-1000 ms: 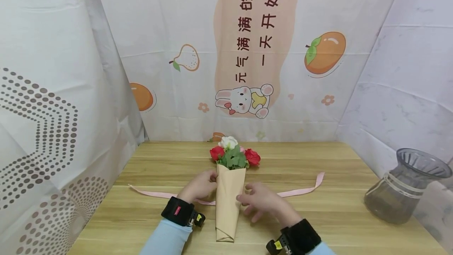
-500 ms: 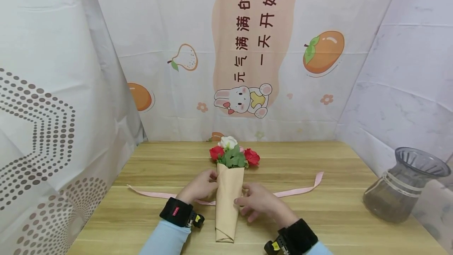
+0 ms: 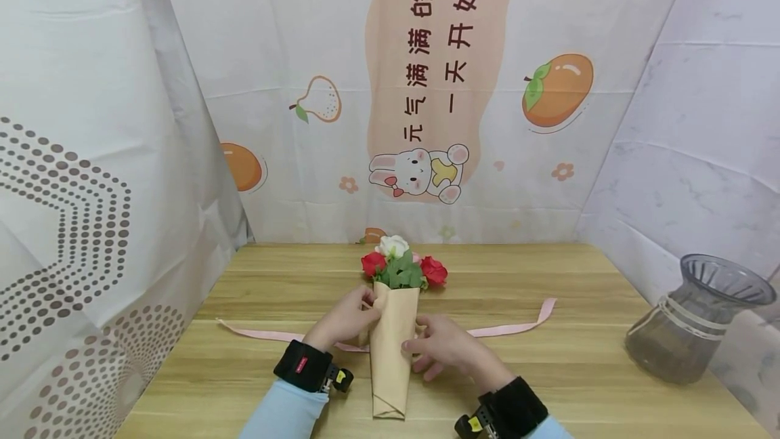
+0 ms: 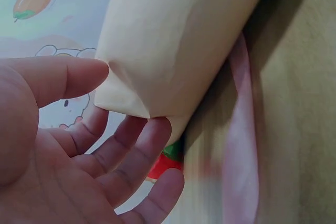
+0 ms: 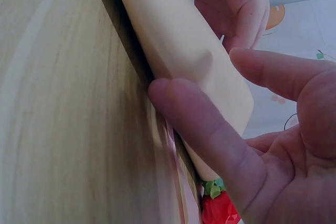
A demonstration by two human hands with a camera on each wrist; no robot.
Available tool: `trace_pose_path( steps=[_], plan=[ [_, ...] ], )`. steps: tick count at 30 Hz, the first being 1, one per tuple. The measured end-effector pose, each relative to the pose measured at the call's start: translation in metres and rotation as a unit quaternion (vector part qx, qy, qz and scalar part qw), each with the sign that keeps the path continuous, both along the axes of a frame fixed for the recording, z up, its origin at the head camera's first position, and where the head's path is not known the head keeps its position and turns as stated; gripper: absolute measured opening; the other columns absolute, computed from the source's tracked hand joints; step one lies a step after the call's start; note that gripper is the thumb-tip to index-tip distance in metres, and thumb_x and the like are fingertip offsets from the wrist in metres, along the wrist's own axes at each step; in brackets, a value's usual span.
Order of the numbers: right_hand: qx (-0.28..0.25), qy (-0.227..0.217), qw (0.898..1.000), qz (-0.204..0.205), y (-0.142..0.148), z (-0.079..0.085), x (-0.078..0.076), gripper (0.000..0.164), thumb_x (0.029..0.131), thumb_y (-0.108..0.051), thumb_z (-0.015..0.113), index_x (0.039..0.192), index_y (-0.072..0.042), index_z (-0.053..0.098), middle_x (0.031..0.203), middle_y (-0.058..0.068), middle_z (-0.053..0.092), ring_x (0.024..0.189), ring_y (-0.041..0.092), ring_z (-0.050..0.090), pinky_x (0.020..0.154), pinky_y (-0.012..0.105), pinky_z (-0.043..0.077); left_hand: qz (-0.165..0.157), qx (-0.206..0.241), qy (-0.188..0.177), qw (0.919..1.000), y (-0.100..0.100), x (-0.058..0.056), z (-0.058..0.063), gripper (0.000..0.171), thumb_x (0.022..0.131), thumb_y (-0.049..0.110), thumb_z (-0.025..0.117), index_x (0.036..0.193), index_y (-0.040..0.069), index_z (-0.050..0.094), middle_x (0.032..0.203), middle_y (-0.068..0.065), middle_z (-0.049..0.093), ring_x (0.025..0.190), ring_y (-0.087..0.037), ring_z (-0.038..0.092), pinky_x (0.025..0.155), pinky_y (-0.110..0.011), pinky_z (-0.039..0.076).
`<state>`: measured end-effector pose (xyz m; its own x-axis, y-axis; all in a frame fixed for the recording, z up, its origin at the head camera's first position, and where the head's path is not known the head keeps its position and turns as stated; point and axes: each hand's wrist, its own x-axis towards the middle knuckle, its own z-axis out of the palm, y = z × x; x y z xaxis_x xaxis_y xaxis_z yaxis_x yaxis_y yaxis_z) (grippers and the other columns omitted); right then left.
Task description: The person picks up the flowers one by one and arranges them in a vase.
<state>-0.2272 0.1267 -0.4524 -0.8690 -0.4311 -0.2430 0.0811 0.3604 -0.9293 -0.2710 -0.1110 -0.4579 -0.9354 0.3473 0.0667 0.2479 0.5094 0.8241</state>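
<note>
A bouquet of red and white flowers with green leaves lies in tan wrapping paper on the table. My left hand pinches the paper's upper left edge; in the left wrist view the thumb presses on its face, with fingers behind the rim. My right hand rests along the paper's right side, its thumb touching the front and its other fingers loosely extended, as the right wrist view shows. A pink ribbon runs crosswise beneath the wrapped bouquet, its middle hidden by the paper.
A grey glass vase with cord round its neck stands at the table's right side. Behind the wooden table hangs a printed cloth, with more sheeting along both sides.
My left hand has shifted slightly up and right, drawing the paper's left edge inward. My right hand has moved a little left against the paper and now stays about still.
</note>
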Motion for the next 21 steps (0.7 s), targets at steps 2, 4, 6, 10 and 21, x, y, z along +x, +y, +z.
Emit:
trace_pose_path(
  steps=[2, 4, 6, 10, 21],
  plan=[
    [0.0, -0.001, 1.0, 0.001, 0.0, 0.0, -0.001, 0.081, 0.092, -0.018, 0.075, 0.15, 0.015, 0.029, 0.094, 0.015, 0.066, 0.075, 0.034, 0.072, 0.056, 0.043, 0.059, -0.003, -0.001, 0.005, 1.0, 0.0, 0.0, 0.002, 0.016, 0.095, 0.013, 0.065, 0.105, 0.004, 0.055, 0.104, -0.01, 0.061, 0.092, -0.023, 0.058, 0.075, -0.036, 0.051],
    [0.0, 0.0, 1.0, 0.003, 0.001, -0.001, -0.001, 0.081, 0.092, -0.018, 0.075, 0.15, 0.015, 0.029, 0.094, 0.014, 0.067, 0.074, 0.033, 0.072, 0.056, 0.043, 0.059, -0.004, -0.001, 0.007, 1.0, 0.001, 0.001, 0.004, 0.014, 0.096, 0.013, 0.064, 0.103, 0.005, 0.056, 0.103, -0.009, 0.06, 0.089, -0.021, 0.057, 0.073, -0.035, 0.05],
    [0.0, 0.001, 1.0, 0.004, 0.001, -0.001, -0.001, 0.081, 0.092, -0.018, 0.075, 0.15, 0.015, 0.029, 0.093, 0.014, 0.067, 0.074, 0.033, 0.072, 0.056, 0.043, 0.059, -0.006, 0.002, 0.011, 0.9999, 0.0, 0.003, 0.007, 0.011, 0.097, 0.013, 0.062, 0.102, 0.005, 0.056, 0.101, -0.008, 0.06, 0.086, -0.021, 0.056, 0.07, -0.034, 0.049],
    [0.007, 0.001, 1.0, 0.006, 0.002, 0.0, -0.001, 0.081, 0.092, -0.018, 0.075, 0.151, 0.014, 0.029, 0.093, 0.015, 0.065, 0.074, 0.033, 0.072, 0.056, 0.043, 0.059, -0.011, 0.014, 0.018, 0.9997, 0.0, 0.005, 0.012, 0.008, 0.099, 0.011, 0.059, 0.102, 0.004, 0.056, 0.096, -0.007, 0.058, 0.08, -0.019, 0.054, 0.065, -0.032, 0.046],
    [0.008, -0.001, 1.0, 0.01, 0.003, 0.0, -0.001, 0.08, 0.092, -0.018, 0.075, 0.151, 0.012, 0.03, 0.095, 0.016, 0.064, 0.076, 0.033, 0.072, 0.056, 0.043, 0.059, 0.003, 0.019, -0.01, 0.9998, -0.007, 0.001, 0.007, 0.02, 0.104, 0.009, 0.053, 0.121, -0.001, 0.056, 0.105, -0.011, 0.058, 0.089, -0.023, 0.057, 0.073, -0.038, 0.051]
  ],
)
